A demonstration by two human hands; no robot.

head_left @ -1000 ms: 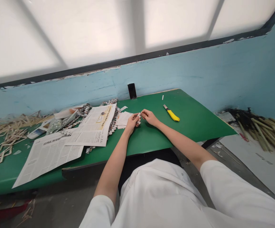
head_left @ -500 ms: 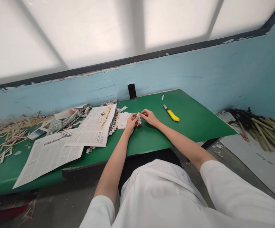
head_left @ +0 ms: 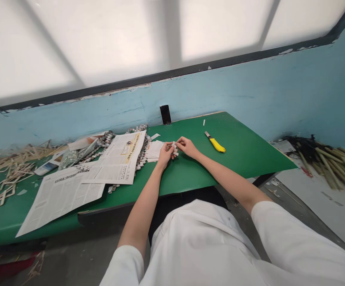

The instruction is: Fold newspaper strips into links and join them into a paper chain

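- The left hand (head_left: 166,154) has its grip closed on a small folded-paper piece (head_left: 175,148), held over the green worktop (head_left: 234,147).
- The right hand (head_left: 188,147) brings its fingertips to the piece's other side; whether they pinch it is too small to tell.
- White paper slips (head_left: 153,151) lie just beside the left hand, near the printed newspaper sheets (head_left: 118,159).
- A yellow-handled knife (head_left: 216,144) lies to the right of both hands.

Both bare forearms reach forward and converge; left hand (head_left: 166,154) and right hand (head_left: 187,147) nearly meet, fingers bent and pinched.
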